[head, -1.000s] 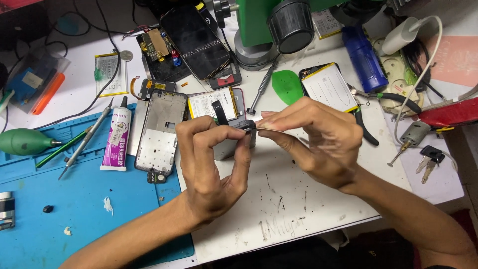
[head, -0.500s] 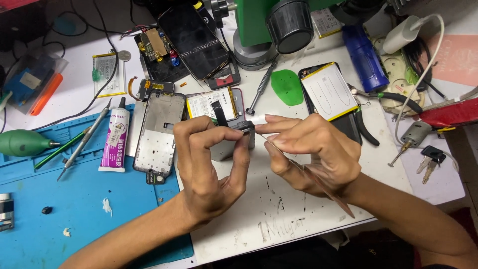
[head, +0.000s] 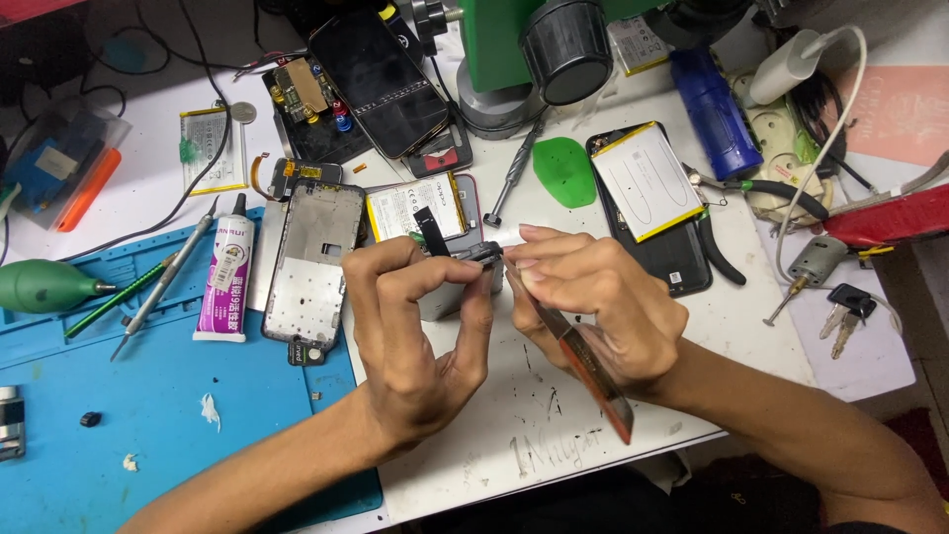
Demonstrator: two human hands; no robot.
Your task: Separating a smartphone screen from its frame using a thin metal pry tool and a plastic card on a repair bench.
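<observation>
The glue tube (head: 224, 280) lies left of the phone frame (head: 311, 262) (both left of the hands), with the pliers (head: 736, 213) far right.

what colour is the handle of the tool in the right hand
Translucent orange-red, darker near the tip. The tool handle runs down out of the right hand; the head view shows it best.

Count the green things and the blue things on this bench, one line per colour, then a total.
Green: 3 - air blower, flat pick, machine stand
Blue: 2 - work mat, bottle
Total: 5
Both hands, left and right, pinch a small dark part.
</observation>
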